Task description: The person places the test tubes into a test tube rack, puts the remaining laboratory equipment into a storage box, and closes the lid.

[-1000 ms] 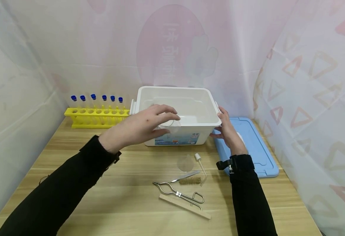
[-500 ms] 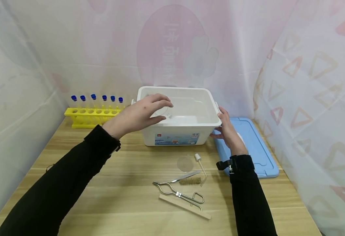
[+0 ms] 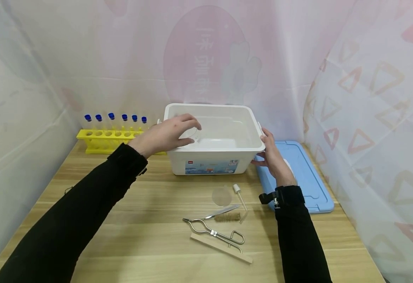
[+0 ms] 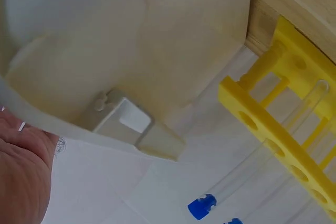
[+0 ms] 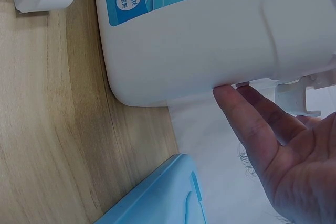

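Observation:
A white plastic storage box with a blue label stands at the back of the table. Over its left front rim my left hand reaches in, holding a clear round-rimmed vessel between thumb and fingers; most of the vessel is hidden by the hand. In the left wrist view only part of the left hand shows beyond the box's rim. My right hand is at the box's right end, below the rim. In the right wrist view the right hand's extended fingertips touch the box wall beside its white clip.
A yellow rack with several blue-capped test tubes stands left of the box. A blue lid lies right. In front lie a clear round piece, bent glass tube with stopper, bristle brush, crucible tongs and wooden strip.
My left hand has moved from over the box's front wall leftward and further into the box, carrying the clear vessel. The right hand and the tools on the table have stayed put.

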The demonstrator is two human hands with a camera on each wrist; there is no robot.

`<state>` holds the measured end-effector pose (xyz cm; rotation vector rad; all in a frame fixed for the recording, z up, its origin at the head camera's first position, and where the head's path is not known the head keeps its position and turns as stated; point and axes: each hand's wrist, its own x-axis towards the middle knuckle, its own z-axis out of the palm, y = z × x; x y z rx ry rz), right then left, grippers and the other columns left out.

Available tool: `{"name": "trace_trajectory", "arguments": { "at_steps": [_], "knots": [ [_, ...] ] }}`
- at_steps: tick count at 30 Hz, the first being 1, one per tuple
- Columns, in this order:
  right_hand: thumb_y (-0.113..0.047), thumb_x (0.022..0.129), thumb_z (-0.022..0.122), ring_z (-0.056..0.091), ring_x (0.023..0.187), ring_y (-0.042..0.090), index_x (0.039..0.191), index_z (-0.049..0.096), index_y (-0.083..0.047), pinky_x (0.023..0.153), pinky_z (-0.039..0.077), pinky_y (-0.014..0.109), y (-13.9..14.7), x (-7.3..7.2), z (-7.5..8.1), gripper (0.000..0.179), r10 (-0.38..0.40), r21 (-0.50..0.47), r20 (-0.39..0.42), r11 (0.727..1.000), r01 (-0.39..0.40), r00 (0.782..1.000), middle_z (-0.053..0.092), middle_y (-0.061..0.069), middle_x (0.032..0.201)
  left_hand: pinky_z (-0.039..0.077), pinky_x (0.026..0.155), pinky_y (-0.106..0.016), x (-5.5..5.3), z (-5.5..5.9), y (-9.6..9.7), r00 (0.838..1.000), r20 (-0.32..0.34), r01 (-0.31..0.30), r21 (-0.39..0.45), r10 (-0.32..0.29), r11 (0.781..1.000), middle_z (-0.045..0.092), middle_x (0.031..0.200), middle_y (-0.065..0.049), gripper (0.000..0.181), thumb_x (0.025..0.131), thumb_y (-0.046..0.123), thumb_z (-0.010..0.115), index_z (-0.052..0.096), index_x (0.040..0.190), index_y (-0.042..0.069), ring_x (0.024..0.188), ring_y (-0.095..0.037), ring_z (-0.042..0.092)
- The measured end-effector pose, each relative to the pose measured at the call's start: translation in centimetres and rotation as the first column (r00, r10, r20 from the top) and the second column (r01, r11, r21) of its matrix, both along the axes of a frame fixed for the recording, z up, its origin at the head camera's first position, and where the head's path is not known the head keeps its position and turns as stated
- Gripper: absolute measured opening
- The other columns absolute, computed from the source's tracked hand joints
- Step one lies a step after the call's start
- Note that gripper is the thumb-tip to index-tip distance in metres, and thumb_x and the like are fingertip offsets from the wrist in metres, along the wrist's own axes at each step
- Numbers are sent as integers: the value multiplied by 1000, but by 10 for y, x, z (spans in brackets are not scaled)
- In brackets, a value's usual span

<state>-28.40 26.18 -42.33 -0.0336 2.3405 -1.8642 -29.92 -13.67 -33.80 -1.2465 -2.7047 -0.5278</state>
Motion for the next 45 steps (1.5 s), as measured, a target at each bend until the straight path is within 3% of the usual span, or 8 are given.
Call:
{"name": "trace_trajectory", "arguments": {
  "at_steps": [5, 13, 20, 27, 33, 36, 42, 45],
  "knots": [
    [-68, 118, 45, 54, 162, 56, 187, 3, -46, 128, 49, 83, -1, 0, 0, 84, 6, -5, -4, 1000, -6, 1000, 34, 20, 188, 60, 127, -54, -7, -2, 0, 995, 88, -36, -66, 42, 997, 69, 160, -14, 45, 111, 19, 85, 71, 151, 8, 150, -37, 66],
    [-69, 117, 45, 55, 161, 56, 187, 3, -46, 128, 49, 83, 1, -1, 1, 85, 5, 6, -3, 1000, -5, 1000, 35, 20, 188, 65, 120, -53, -16, -4, 3, 978, 195, -42, -162, 74, 986, 72, 156, -10, 40, 111, 25, 85, 73, 148, 16, 144, -34, 74],
    [-68, 119, 43, 53, 162, 57, 186, 4, -48, 129, 47, 85, 6, 1, 1, 80, 16, -3, -7, 1000, -16, 1000, 34, 20, 188, 64, 120, -48, -26, -7, 10, 971, 235, 31, -281, 38, 959, 75, 153, -8, 31, 116, 14, 76, 75, 146, 18, 139, -31, 74],
    [-66, 118, 42, 53, 162, 57, 187, 5, -47, 128, 48, 85, 7, 2, 2, 81, 14, -5, -3, 1000, -14, 1000, 33, 21, 188, 62, 123, -53, -27, -2, 14, 935, 346, 62, -385, 81, 921, 73, 160, -7, 46, 117, -4, 60, 77, 151, 22, 148, -35, 69],
    [-66, 119, 42, 53, 163, 56, 187, 5, -47, 129, 48, 84, 8, 3, 3, 79, 19, -4, -7, 1000, -19, 1000, 35, 20, 188, 63, 120, -56, -28, 4, 16, 890, 427, 44, -427, 159, 903, 76, 159, -7, 50, 116, -3, 57, 80, 151, 25, 148, -36, 71],
    [-66, 121, 40, 52, 165, 56, 187, 4, -47, 130, 48, 83, 9, 3, 3, 78, 29, -5, -3, 1000, -29, 1000, 35, 19, 189, 65, 115, -51, -27, 6, 18, 890, 426, 60, -458, 160, 887, 81, 150, -6, 41, 117, 3, 62, 84, 144, 25, 140, -32, 75],
    [-69, 121, 42, 52, 165, 55, 187, 2, -46, 131, 48, 82, 8, 3, 2, 81, 32, -9, 7, 999, -32, 999, 35, 18, 189, 61, 95, -41, -26, 10, 18, 915, 386, 111, -524, 119, 844, 85, 140, -5, 30, 119, 9, 66, 88, 133, 23, 113, -24, 76],
    [-71, 121, 42, 52, 166, 54, 187, 2, -46, 131, 48, 81, 6, 3, 2, 82, 34, -11, 8, 999, -33, 999, 34, 17, 190, 64, 103, -44, -26, 9, 16, 904, 407, 108, -511, 129, 853, 84, 143, -6, 32, 118, 6, 66, 87, 136, 22, 122, -26, 78]
  ]
}}
